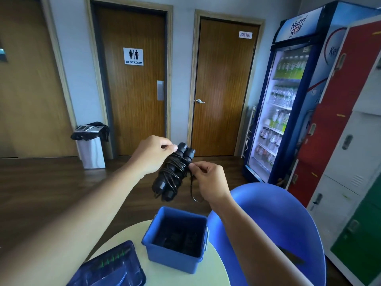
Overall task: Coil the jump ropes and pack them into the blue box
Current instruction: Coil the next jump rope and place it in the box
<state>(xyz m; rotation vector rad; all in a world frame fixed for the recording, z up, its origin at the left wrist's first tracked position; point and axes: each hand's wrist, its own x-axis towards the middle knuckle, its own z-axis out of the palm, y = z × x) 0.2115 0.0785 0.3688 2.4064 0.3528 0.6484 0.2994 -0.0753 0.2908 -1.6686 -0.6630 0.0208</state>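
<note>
Black cord wound round two black handles: that's the jump rope [173, 174]. It's up in the air, above and a bit beyond the blue box [171, 259]. The box sits open on the round bench [185, 279] with something dark in the bottom. More rope is my guess, but it's too murky to call.

What worries me from my end of the feed is the loose tail [192, 190]. A short loop of cord hangs under the right hand [208, 179] and isn't tucked in yet. If that pinch slips, I reckon the last few wraps spring off and the whole coil goes slack. The bundle isn't held squarely over the box either, so a fumble probably lands it on the floor or the blue chair [278, 223] rather than inside. The bundle also looks long next to the box opening, so it may snag the rim unless it goes in end first.

Left hand [153, 154]: fingers [168, 147] curled tight and clamped on the top end of the handles by the caps. On the right hand, thumb and forefinger are pinched together on the cord, right against the side of the bundle, with the other fingers folded under. Neither hand is open at all.

The lid [107, 265] lies on the bench, just beside the box.
</note>
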